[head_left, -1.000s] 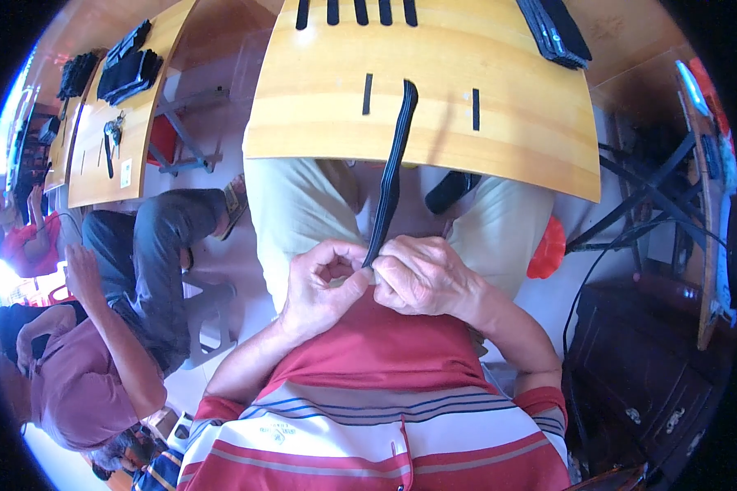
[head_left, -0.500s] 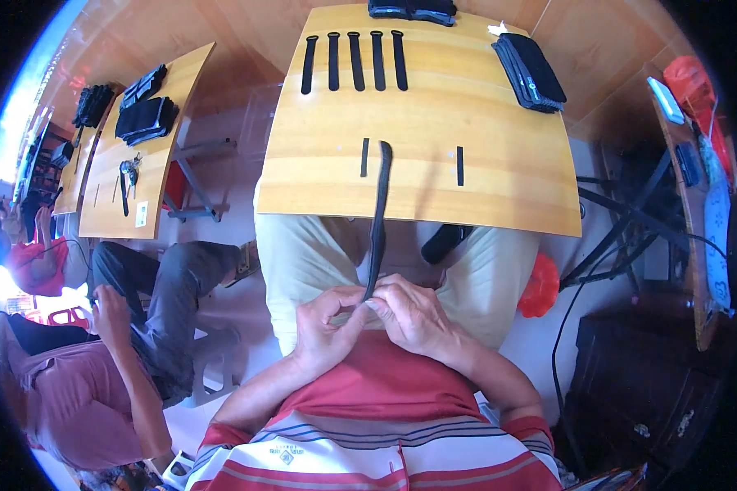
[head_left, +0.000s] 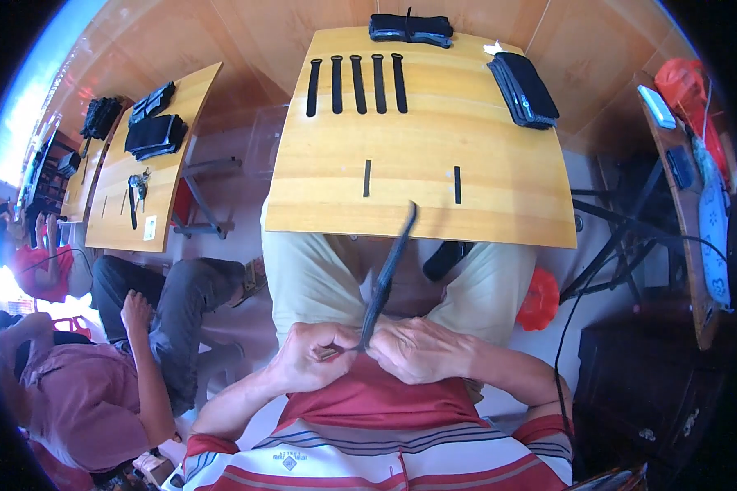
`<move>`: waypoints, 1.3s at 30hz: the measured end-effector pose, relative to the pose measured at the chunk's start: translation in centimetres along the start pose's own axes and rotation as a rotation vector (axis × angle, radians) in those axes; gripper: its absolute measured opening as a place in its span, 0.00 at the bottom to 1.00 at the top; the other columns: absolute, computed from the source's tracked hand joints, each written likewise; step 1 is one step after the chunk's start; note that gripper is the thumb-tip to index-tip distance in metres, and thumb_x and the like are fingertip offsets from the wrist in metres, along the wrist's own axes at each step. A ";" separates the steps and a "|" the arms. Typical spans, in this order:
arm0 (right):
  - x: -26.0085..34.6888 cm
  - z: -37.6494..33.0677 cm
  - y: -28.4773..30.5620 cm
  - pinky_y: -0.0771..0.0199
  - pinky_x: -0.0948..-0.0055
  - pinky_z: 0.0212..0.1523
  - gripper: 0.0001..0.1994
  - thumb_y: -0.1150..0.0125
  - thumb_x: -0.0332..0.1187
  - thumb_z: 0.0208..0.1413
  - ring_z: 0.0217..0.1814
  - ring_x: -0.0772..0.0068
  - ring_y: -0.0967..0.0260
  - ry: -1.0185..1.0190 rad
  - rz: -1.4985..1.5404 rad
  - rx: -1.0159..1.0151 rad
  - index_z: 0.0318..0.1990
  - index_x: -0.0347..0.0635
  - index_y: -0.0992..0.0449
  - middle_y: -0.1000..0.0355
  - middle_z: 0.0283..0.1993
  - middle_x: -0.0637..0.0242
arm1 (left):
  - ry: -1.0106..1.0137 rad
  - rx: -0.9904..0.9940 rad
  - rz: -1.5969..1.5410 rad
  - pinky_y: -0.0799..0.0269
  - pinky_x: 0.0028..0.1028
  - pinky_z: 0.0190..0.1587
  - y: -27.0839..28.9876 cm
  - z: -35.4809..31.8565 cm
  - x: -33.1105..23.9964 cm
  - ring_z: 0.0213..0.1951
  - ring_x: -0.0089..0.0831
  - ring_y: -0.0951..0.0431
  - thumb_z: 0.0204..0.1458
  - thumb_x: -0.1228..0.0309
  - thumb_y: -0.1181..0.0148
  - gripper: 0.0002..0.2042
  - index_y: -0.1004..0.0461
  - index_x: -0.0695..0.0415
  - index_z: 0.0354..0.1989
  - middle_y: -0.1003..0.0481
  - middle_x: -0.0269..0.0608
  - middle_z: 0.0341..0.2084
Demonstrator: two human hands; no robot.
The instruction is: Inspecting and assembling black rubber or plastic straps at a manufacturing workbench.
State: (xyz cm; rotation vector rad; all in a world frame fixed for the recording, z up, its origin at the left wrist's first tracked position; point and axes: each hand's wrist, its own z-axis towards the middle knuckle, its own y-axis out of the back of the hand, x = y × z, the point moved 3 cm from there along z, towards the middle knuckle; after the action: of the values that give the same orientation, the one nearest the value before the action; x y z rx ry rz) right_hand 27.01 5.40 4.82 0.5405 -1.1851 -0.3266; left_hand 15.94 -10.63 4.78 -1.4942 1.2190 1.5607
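The left hand (head_left: pixel 315 356) and the right hand (head_left: pixel 422 350) meet in front of the waist, and each grip is clamped on the near end of a ribbed black strap (head_left: pixel 382 288), fingertips almost touching around it. The strap rises from between them, tilting toward the right, and its curved tip appears over the front edge of the wooden tabletop (head_left: pixel 508 176).

On that surface, 2 short black strips (head_left: pixel 458 185) lie well apart near the front. Farther back, 5 black straps with looped ends (head_left: pixel 358 84) form a row, loops pointing away from the person. A folded dark fabric stack (head_left: pixel 523 90) sits by the far right corner, beside a small white scrap (head_left: pixel 493 48); a tied dark bundle (head_left: pixel 410 29) rests along the far edge.

A co-worker (head_left: pixel 90 393) (in a mauve top) sits at the left. A red plastic object (head_left: pixel 539 299) is near the right knee.
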 end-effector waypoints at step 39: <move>-0.7 -0.3 0.4 0.28 0.63 0.38 0.06 0.37 0.25 0.54 0.40 0.56 0.30 0.037 0.026 -0.678 0.37 0.37 0.27 0.31 0.36 0.58 | 0.101 -0.127 -0.811 0.21 0.27 0.46 -2.5 2.4 -0.2 0.40 0.26 0.21 0.54 0.83 0.39 0.10 0.31 0.62 0.42 0.22 0.42 0.36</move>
State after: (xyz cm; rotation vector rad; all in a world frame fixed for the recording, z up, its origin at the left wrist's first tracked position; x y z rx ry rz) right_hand 27.03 6.10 4.42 -0.0608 -0.9672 -0.6582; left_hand 17.35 -7.51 4.28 -1.8442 0.4416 1.0225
